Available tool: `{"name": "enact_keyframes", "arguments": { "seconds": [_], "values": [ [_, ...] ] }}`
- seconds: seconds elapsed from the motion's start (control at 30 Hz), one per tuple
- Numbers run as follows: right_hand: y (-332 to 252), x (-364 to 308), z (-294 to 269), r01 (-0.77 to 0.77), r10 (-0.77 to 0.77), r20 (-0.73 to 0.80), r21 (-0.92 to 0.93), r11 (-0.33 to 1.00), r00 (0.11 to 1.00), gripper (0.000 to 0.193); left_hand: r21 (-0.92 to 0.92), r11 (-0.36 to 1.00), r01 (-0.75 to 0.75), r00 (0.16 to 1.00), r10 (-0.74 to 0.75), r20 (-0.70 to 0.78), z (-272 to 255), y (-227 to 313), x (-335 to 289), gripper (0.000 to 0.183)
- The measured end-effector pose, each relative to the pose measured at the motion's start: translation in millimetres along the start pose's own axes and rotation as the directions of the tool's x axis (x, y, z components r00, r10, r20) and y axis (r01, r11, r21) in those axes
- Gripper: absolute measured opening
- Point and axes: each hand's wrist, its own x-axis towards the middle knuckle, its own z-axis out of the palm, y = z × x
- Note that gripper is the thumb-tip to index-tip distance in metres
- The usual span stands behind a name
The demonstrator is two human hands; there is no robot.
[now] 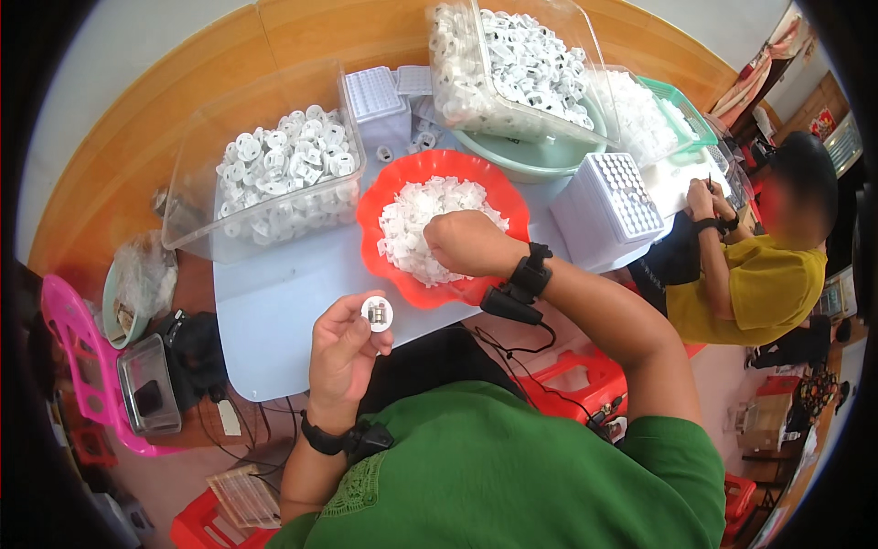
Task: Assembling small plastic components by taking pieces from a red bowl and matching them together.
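My left hand (344, 343) pinches a small round white plastic part (377, 314) by its edge, in front of the table's near edge. Small metal pieces show in the middle of that part. Over a red scalloped bowl (373, 215) my right hand (471, 242) is curled, fingertips down at the heap of small white plastic pieces (416, 215). Its fingertips are hidden, so whatever they grip cannot be made out. Behind the bowl, to the left, a clear bin (265, 203) holds many round white parts (274, 160) like the held one.
A tilted clear bin (457, 101) of white parts rests on a pale green basin (540, 165). Stacked white trays (594, 220) stand right of the bowl, more trays (377, 96) behind it. At the right, a person in a yellow shirt (754, 284) works at the table.
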Motion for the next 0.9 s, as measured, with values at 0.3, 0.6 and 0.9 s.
{"name": "enact_keyframes", "arguments": {
  "seconds": [0.3,0.6,0.9],
  "values": [
    [-2.7,-41.1,-58.8,-0.249,0.257,0.165,0.907,0.339,0.952,0.011,-0.015,0.999,0.035,0.999,-0.035,0.02,7.7,1.9,1.0,0.034],
    [-36.8,-68.9,-59.0,-0.092,0.397,-0.024,0.958,0.272,0.918,0.006,0.022,0.993,0.116,0.989,-0.117,0.087,33.2,-5.4,8.2,0.032],
    [-57.7,-60.1,-46.8,0.302,-0.139,-0.637,0.153,0.941,0.758,0.017,0.136,0.975,0.176,0.968,-0.196,0.156,54.6,-16.0,26.1,0.036]
  ]
}}
